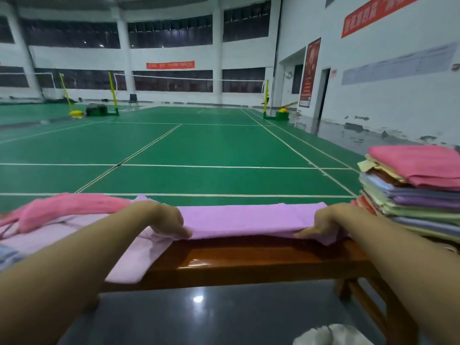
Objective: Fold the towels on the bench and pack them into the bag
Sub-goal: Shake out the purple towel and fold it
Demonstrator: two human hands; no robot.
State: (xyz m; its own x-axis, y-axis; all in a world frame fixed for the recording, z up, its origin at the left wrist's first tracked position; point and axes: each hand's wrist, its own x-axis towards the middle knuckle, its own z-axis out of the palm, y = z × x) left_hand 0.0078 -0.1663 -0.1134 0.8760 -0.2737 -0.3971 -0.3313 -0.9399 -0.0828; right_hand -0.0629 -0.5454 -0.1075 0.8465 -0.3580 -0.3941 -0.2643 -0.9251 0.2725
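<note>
A purple towel (pixel 249 219) lies folded lengthwise along the far side of the brown wooden bench (pixel 249 260). My left hand (pixel 171 222) pinches its near edge at the left end, and my right hand (pixel 321 224) pinches the near edge at the right end. A pink towel (pixel 67 207) lies crumpled at the bench's left, on top of a pale pink cloth (pixel 129 265) that hangs over the front edge. No bag can be made out for certain.
A tall stack of folded towels (pixel 413 195) in pink, yellow, blue, purple and green stands on the bench's right end. Something white (pixel 331 334) lies on the dark floor below. Beyond the bench stretches a green badminton court with nets.
</note>
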